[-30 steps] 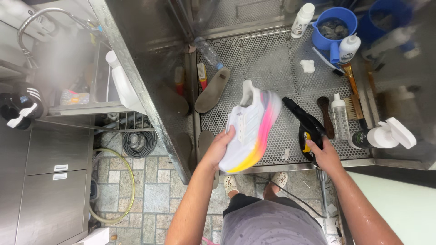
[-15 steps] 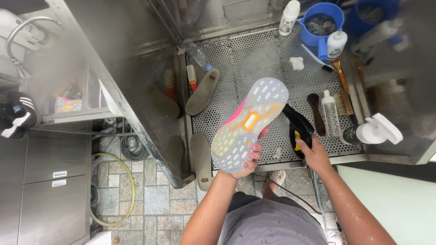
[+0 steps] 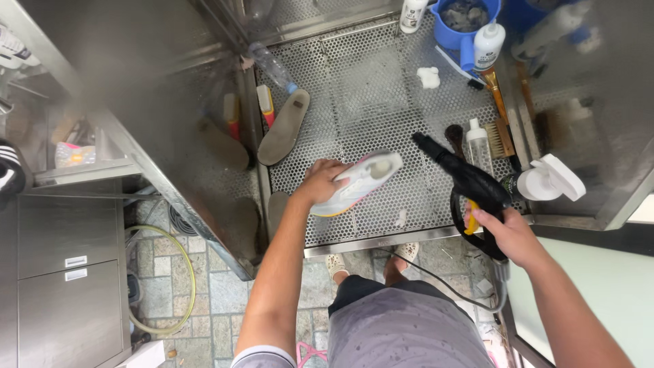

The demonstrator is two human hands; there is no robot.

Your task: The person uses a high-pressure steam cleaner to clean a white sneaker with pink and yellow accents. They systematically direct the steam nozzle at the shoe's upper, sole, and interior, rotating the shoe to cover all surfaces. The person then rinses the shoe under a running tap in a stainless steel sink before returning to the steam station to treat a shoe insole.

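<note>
I read the left hand [image 3: 320, 182] wrapped around the heel end of a white sneaker [image 3: 357, 182], grip pinching the shoe so it hangs just above the perforated metal bench [image 3: 371, 88], toe pointing away from the person and toward the black spray gun [image 3: 463, 178]. The right hand [image 3: 507, 235] has its fingers curled tight about the gun's handle with the yellow trigger; nozzle aimed at the sneaker, tip near the toe but apart from it. Taking the sneaker as landmark: a grey insole [image 3: 283, 127] lies on the bench beyond and left of it; a small white foam lump [image 3: 429, 77] sits well beyond it; a blue bucket [image 3: 466, 20] stands at the far right corner; a wooden brush [image 3: 501, 133] and a white spray bottle [image 3: 548, 178] lie right of it, past the gun. Sole colour is probably pink-yellow, though the edge is poorly seen.
</note>
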